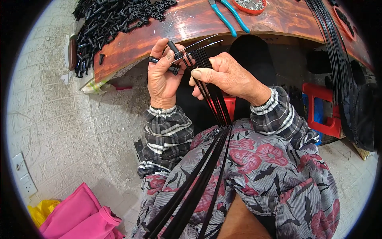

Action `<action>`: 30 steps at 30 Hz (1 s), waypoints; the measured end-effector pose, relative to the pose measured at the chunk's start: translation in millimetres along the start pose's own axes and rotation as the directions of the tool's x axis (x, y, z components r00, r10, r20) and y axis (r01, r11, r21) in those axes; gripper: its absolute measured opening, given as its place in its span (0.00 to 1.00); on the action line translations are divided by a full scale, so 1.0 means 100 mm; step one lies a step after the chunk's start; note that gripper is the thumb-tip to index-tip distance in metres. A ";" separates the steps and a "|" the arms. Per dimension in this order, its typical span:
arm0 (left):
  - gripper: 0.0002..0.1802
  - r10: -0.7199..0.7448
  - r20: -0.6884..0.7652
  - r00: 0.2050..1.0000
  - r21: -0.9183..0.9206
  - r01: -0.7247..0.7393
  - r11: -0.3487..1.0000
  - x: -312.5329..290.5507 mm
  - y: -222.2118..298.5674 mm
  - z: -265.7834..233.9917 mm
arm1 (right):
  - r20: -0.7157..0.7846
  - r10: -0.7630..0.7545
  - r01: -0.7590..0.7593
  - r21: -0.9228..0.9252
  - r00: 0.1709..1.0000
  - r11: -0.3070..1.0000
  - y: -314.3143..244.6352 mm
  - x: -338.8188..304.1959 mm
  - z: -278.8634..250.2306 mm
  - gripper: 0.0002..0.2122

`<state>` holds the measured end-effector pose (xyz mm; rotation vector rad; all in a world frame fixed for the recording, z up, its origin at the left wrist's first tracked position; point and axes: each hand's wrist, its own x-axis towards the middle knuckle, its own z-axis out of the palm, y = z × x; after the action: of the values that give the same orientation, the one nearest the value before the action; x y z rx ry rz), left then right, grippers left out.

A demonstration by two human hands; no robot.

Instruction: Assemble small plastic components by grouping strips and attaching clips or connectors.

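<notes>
My left hand (162, 81), raised over my lap, has its fingers curled around small black plastic tubular pieces (172, 47). Two thin silvery wires (207, 38) stick out to the right from beside them. My right hand (229, 75) pinches a bundle of thin black rods (217, 101), like umbrella ribs, between thumb and fingers. Their upper tips stand close to the black pieces in my left hand; whether they touch I cannot tell. Lower down, the rods narrow to a joint above my lap, then spread across the flowered cloth (250, 159).
Ahead is a reddish wooden table (187, 24) with a heap of black plastic parts (115, 24) at its left. Blue-handled pliers (224, 20) lie near a red dish (250, 12) of small metal pieces. More black rods (332, 51) hang over the right edge, near a red stool (334, 125).
</notes>
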<state>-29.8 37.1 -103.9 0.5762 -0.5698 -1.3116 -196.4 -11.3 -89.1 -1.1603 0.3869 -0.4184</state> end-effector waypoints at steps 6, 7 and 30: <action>0.19 -0.010 -0.032 0.999 0.069 0.012 0.998 0.00 0.00 -0.04 | 0.009 -0.003 0.003 0.011 1.000 1.000 -0.01 0.00 -0.01 0.13; 0.20 -0.011 -0.020 1.000 0.073 0.012 0.997 0.02 -0.01 -0.05 | -0.001 -0.003 0.003 0.010 1.000 1.000 -0.01 -0.01 -0.01 0.13; 0.22 -0.026 -0.022 0.999 0.012 0.027 1.000 -0.13 -0.03 0.10 | -0.129 -0.018 0.007 -0.088 0.991 0.996 0.02 0.05 0.04 0.12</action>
<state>-40.7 48.8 -99.8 0.6093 -0.5544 -1.3261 -190.0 -10.4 -90.1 -1.2242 0.5154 -0.4939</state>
